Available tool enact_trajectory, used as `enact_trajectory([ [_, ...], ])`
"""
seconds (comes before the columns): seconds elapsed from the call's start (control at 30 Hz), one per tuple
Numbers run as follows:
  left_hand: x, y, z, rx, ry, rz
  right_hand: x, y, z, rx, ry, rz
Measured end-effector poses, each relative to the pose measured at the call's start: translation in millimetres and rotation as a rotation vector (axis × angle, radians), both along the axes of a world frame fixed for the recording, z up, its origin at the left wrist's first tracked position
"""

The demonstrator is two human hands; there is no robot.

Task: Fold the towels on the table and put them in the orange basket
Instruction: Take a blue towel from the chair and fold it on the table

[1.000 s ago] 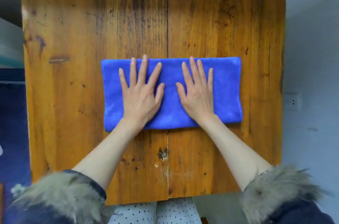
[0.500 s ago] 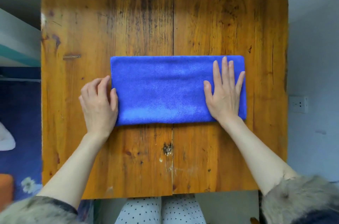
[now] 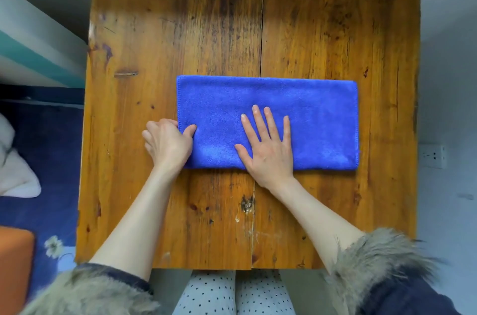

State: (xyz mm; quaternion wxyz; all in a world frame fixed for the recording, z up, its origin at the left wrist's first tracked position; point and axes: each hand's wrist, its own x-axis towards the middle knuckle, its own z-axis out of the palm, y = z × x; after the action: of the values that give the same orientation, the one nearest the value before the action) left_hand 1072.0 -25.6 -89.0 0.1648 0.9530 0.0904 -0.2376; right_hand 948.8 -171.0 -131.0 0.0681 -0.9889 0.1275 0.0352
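A blue towel [image 3: 317, 113], folded into a long rectangle, lies flat across the middle of the wooden table [image 3: 180, 18]. My left hand [image 3: 167, 142] pinches the towel's left edge near the front corner, thumb on top and fingers curled under. My right hand [image 3: 268, 144] lies flat on the towel's middle, palm down, fingers spread and pointing away from me. An orange basket [image 3: 14, 268] shows only as a corner on the floor at the lower left.
Left of the table the floor has a dark blue rug [image 3: 49, 160] with a white cloth [image 3: 15, 172] on it. A wall socket [image 3: 433, 156] sits to the right of the table. My fur-cuffed sleeves and dotted trousers fill the bottom edge.
My right hand slid from the towel's right end to its middle. My left hand moved in from beside the towel and took hold of its left edge.
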Motion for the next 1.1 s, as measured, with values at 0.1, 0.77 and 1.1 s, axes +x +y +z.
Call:
enact_trajectory([
  [0.1,5,-3,3,0.053,0.056,-0.059,1,0,1,-0.005,0.021,-0.001],
  [0.77,-4,-28,94,-0.938,0.365,0.248,-33,-37,31,0.289,-0.214,-0.159],
  [1.1,-75,-175,97,-0.794,0.162,-0.2,-126,-99,44,0.81,-0.382,-0.725],
])
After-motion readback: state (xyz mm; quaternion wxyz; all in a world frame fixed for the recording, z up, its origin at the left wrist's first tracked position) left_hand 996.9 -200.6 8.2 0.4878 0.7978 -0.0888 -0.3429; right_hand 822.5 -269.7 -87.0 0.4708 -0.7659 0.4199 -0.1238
